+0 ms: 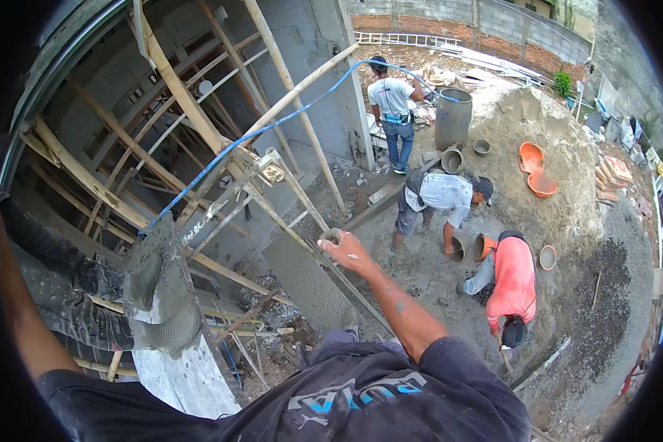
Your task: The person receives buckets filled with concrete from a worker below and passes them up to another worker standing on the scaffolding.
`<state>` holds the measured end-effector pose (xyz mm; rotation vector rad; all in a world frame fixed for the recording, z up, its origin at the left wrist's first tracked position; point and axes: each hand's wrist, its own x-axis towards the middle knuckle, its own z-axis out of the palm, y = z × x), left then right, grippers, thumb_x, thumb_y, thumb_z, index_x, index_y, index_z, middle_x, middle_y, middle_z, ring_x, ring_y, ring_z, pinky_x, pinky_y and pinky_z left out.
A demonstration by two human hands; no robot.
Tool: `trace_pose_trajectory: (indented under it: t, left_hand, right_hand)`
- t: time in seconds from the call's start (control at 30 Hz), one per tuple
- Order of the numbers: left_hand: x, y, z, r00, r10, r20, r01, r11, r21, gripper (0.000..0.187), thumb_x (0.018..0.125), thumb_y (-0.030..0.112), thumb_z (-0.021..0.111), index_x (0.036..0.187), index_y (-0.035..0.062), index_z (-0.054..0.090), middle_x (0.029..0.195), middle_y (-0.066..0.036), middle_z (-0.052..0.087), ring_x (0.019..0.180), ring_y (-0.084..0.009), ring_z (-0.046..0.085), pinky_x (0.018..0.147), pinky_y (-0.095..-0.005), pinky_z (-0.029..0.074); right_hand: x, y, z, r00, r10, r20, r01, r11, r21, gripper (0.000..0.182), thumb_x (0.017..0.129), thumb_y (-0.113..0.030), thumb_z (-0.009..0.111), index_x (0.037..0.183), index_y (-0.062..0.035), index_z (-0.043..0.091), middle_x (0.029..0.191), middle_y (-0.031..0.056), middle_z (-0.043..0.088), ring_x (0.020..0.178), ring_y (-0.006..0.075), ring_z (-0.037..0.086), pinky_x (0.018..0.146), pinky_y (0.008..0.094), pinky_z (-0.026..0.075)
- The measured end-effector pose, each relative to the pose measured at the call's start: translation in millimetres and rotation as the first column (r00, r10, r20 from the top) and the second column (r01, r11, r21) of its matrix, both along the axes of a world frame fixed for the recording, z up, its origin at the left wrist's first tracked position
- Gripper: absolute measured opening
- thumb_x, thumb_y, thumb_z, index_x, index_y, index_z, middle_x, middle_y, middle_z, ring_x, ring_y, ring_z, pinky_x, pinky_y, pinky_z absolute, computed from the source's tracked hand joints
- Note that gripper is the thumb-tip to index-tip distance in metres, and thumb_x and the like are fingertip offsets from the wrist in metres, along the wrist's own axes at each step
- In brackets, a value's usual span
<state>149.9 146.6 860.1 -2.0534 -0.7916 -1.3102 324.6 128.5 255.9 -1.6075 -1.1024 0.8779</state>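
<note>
Wet mortar (171, 325) on the board (183, 376), likely kept within reach.
Right of the board, the right hand (348, 253) curls its fingers beside the wooden frame (292, 234), perhaps for balance; whether they grip, I cannot tell. The left hand is out of view, grip unknown.
</note>
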Motion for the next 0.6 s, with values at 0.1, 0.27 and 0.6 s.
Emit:
trace_pose_trajectory:
  t: [0.1, 0.27, 0.6]
  left_hand:
    - [36.2, -4.1, -59.3, 0.977, -0.142, -0.161, 0.109, 0.974, -0.199, 0.047, 0.085, 0.039, 0.058, 0.115, 0.0038, 0.058, 0.108, -0.016, 0.062, 0.105, -0.0254, 0.058, 0.091, -0.0358, 0.043]
    - [51.1, 22.0, -240.1, 0.751, -0.465, -0.469, -0.062, 0.658, -0.75, 0.06, 0.077, 0.042, 0.068, 0.117, -0.0022, 0.058, 0.114, -0.022, 0.061, 0.108, -0.033, 0.058, 0.095, -0.0399, 0.044]
    - [-115.7, -14.5, -715.6, 0.875, -0.025, -0.483, -0.401, -0.594, -0.697, 0.05, 0.077, 0.039, 0.065, 0.109, 0.001, 0.062, 0.096, -0.018, 0.067, 0.094, -0.0322, 0.063, 0.08, -0.0416, 0.048]
  right_hand:
    - [9.6, -55.5, -65.4, 0.996, -0.087, -0.014, 0.084, 0.982, -0.169, 0.05, 0.079, -0.04, 0.063, 0.108, 0.0013, 0.06, 0.08, 0.0168, 0.066, 0.075, 0.0256, 0.063, 0.073, 0.0389, 0.048]
    - [19.3, -228.8, -327.7, 0.944, -0.283, 0.168, 0.329, 0.805, -0.494, 0.04, 0.077, -0.038, 0.059, 0.073, 0.0014, 0.066, 0.069, 0.0214, 0.064, 0.071, 0.0358, 0.064, 0.065, 0.0437, 0.048]
    - [-20.7, -583.4, -298.5, 0.287, -0.957, 0.035, 0.466, 0.107, -0.878, 0.027, 0.082, -0.022, 0.055, 0.07, 0.0022, 0.054, 0.058, 0.0121, 0.054, 0.042, 0.0216, 0.051, 0.033, 0.0344, 0.036]
